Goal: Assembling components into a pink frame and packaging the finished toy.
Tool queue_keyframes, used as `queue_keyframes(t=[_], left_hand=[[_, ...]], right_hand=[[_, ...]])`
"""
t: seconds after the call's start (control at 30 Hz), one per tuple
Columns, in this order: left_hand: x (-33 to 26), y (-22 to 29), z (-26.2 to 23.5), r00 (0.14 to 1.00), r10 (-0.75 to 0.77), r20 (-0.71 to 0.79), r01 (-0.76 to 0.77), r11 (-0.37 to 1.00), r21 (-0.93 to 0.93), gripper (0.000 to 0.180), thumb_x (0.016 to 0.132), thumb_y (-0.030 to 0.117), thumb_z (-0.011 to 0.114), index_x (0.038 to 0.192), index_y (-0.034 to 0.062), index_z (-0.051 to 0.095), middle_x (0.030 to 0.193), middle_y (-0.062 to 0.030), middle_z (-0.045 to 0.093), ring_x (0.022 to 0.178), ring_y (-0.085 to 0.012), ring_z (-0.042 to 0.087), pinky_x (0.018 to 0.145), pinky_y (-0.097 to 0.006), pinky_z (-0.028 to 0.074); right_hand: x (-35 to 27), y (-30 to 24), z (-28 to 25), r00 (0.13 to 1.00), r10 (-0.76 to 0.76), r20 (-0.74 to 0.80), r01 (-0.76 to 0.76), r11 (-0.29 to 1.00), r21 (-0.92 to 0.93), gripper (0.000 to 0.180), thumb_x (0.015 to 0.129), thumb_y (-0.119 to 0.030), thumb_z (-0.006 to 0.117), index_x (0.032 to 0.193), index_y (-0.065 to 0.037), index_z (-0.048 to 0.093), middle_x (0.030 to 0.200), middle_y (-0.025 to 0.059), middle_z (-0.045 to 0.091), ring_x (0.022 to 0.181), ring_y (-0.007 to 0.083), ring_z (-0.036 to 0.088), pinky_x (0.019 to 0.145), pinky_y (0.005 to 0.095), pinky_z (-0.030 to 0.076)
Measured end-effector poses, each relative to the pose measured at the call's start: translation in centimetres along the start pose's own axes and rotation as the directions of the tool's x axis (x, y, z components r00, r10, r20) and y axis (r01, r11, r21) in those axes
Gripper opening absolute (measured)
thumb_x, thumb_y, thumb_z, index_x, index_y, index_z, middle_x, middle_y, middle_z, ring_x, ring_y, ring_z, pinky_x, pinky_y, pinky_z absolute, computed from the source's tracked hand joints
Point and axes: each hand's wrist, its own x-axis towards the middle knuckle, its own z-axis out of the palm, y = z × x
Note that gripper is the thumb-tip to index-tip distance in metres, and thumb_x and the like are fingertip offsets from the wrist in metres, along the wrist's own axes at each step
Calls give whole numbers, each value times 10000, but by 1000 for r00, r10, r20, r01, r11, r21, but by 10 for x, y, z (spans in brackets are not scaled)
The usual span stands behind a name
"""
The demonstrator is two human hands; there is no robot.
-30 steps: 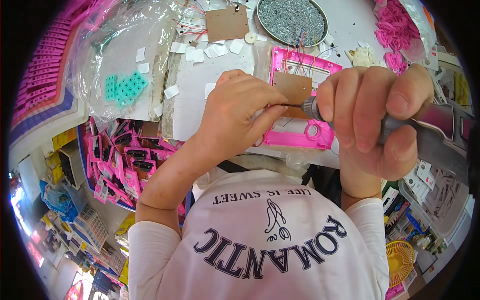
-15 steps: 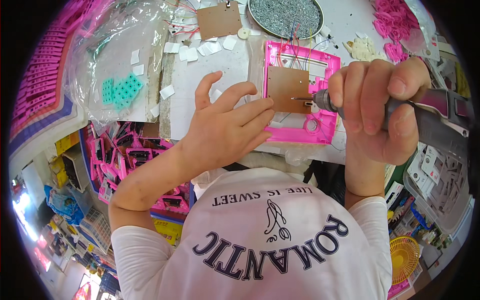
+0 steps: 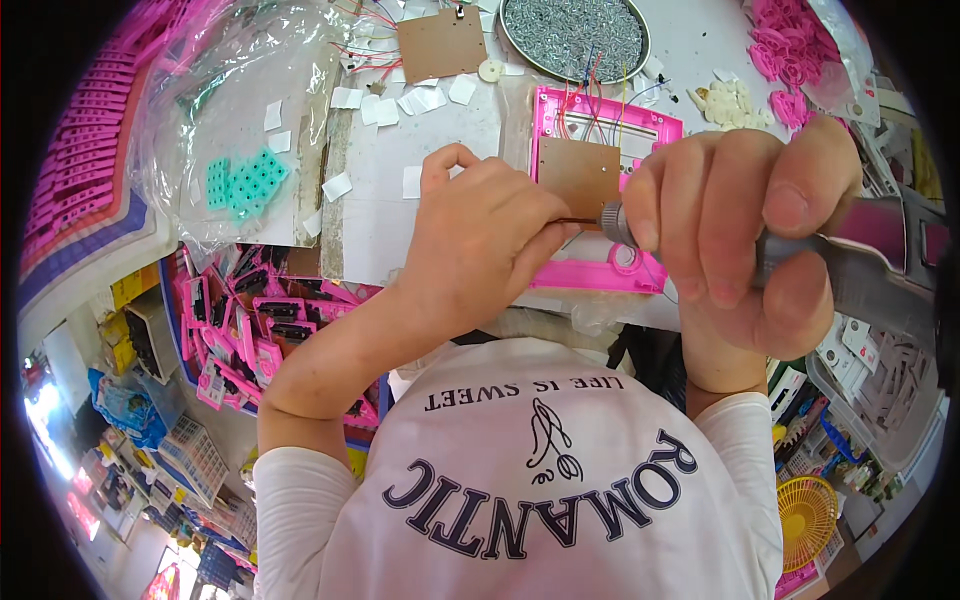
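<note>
My right hand [image 3: 740, 215] is wrapped round a grey electric screwdriver [image 3: 850, 275], whose thin bit points left. At the tip of the bit, the thumb and fingers of my left hand [image 3: 490, 235] are pinched together; whatever lies between them is hidden. Beneath the bit, a brown circuit board [image 3: 580, 168] rests in a pink plastic housing [image 3: 590, 277]. Thin coloured wires [image 3: 592, 112] rise from the housing's far side. My hands and the tool cover part of the board and the housing's right side.
A round metal tray of small screws [image 3: 575, 38] stands beyond the housing. Another brown board [image 3: 441, 47] and white paper squares [image 3: 387, 110] lie to its left. Turquoise pads [image 3: 250, 183] lie on clear plastic. Pink parts fill a bin [image 3: 245, 330] at lower left; more pink pieces [image 3: 790, 45] lie far right.
My left hand has moved from the board's left edge to the bit's tip, its spread fingers now pinched. The screwdriver has shifted slightly left and nearer me, off the board's metal part.
</note>
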Motion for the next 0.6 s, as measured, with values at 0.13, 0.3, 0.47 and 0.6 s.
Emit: queue_keyframes(t=[0.13, 0.3, 0.47, 0.6], left_hand=[[-7, -9, -1, 1000, -14, -4, 14, 1000, -21, 148, 797, 154, 803, 826, 137, 659, 728, 4, 585, 736, -208, 568, 827, -394, 353], [-10, -15, -7, 999, -26, -18, 26, 1000, 17, 159, 791, 157, 808, 808, 131, 652, 749, 11, 604, 759, -217, 580, 806, -379, 371], [-10, -18, 8, 989, -70, -128, 66, 997, -32, 183, 787, 106, 798, 797, 89, 616, 865, -35, 645, 832, -255, 623, 781, -406, 453], [-6, -16, 22, 962, -202, -184, 171, 971, -168, 160, 789, 37, 760, 818, 44, 602, 965, -88, 646, 814, -291, 638, 756, -418, 505]], right_hand=[[1, 11, -11, 991, -104, -88, 107, 994, 22, 205, 1045, -297, 553, 1195, -162, 519, 742, -51, 526, 597, 91, 462, 646, 296, 413], [21, 51, -2, 951, -154, -267, 154, 988, -21, 122, 995, -109, 545, 1108, -66, 530, 641, 1, 461, 532, 109, 425, 559, 308, 388], [28, 74, -4, 946, -183, -267, 157, 981, -114, 68, 977, -26, 534, 1031, 4, 505, 589, 32, 450, 491, 111, 409, 497, 297, 373], [28, 74, -4, 949, -167, -267, 154, 986, -70, 71, 984, -28, 534, 1046, -1, 510, 611, 28, 448, 501, 109, 414, 499, 297, 375]])
